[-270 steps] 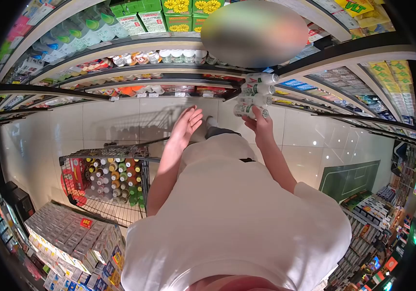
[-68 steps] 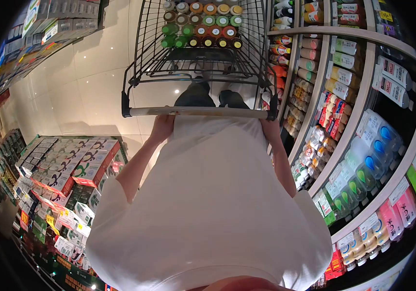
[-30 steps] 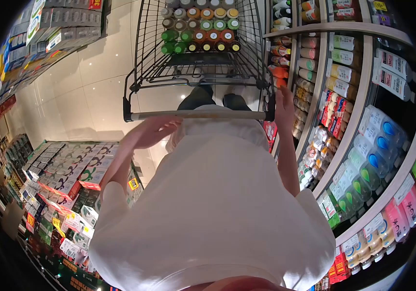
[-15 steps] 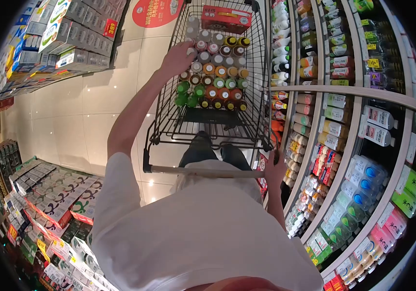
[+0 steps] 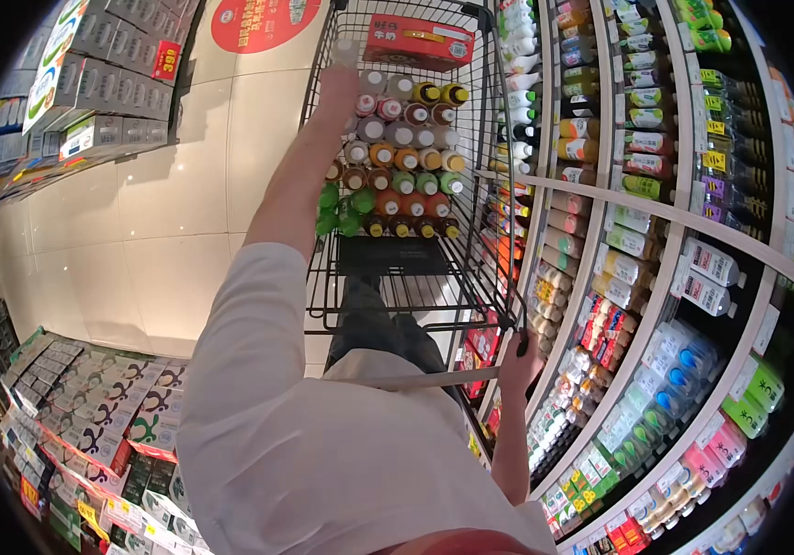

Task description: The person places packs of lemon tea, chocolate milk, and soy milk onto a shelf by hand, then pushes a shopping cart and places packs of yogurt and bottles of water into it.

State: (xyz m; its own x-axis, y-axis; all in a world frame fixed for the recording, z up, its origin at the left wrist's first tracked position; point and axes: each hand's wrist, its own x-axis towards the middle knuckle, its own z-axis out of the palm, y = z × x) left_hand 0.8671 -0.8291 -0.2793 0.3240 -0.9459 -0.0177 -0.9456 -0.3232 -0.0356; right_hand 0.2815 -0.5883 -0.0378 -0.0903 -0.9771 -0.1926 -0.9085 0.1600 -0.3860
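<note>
A wire shopping cart (image 5: 499, 199) stands in front of me, packed with rows of upright bottles (image 5: 406, 157) with white, red, orange and yellow caps. My left hand (image 5: 339, 88) reaches over the cart's left side, among the bottles at the far left. A pale, clear bottle (image 5: 345, 51) shows just beyond it. The fingers of this hand are blurred and hidden. Around the right end of the cart handle (image 5: 425, 378), my right hand (image 5: 520, 359) is closed. Green bottles (image 5: 346, 211) stand at the near left, and a red milk carton (image 5: 420, 42) lies at the far end.
Shelves of bottled drinks (image 5: 647, 139) run along the right, close to the cart. Stacked boxes (image 5: 110, 79) stand at the upper left, with more boxed goods (image 5: 101, 398) at the lower left. Tiled floor (image 5: 203, 194) lies between, bearing a round red sticker (image 5: 263, 20).
My left hand has moved farther toward the cart's far end, and its arm is straighter. The view has turned slightly, shifting the cart and handle. My right hand stays on the handle.
</note>
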